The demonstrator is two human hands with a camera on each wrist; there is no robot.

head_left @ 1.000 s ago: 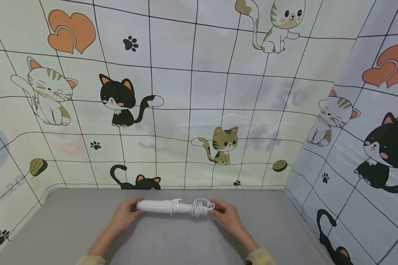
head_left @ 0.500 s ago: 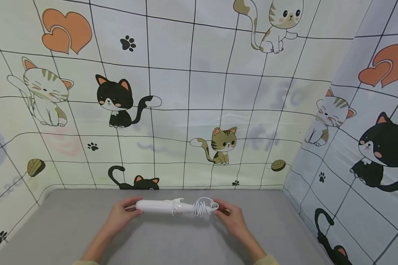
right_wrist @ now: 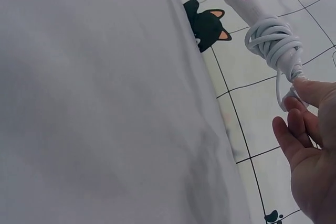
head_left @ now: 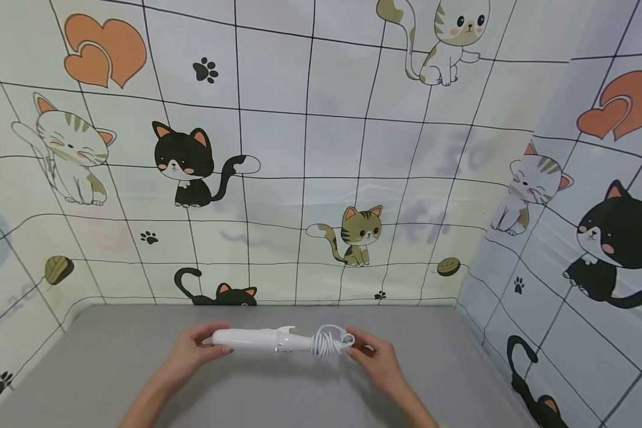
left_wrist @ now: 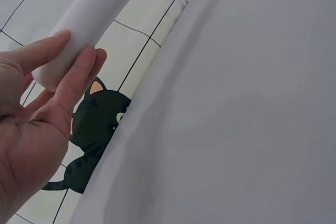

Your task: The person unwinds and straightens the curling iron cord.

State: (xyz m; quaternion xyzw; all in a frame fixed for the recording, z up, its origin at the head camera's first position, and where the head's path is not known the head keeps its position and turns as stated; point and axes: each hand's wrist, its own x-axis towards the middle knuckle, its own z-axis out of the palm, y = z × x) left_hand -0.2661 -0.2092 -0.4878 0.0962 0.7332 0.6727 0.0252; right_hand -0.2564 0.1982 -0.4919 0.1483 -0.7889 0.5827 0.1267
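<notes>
A white curling iron (head_left: 248,340), its white cord (head_left: 325,343) wound round the handle, lies level between the two hands, with a soft shadow on the grey surface beneath it. My left hand (head_left: 189,355) holds the thick rounded barrel end, thumb on one side and fingers on the other; the left wrist view shows the same grip on the smooth barrel (left_wrist: 92,22). At the handle end, my right hand (head_left: 377,359) pinches the tip beside the cord. In the right wrist view, the coiled cord (right_wrist: 274,41) and a small pink mark on the handle (right_wrist: 254,9) show.
A grey cloth-covered table (head_left: 278,398) spreads under the hands. Behind it hangs a white gridded curtain (head_left: 278,142) printed with cats, hearts and paw prints, which continues along the right side.
Both hands still hold the curling iron by its ends. It has come slightly nearer to me, and the left hand has shifted a little left with the barrel end.
</notes>
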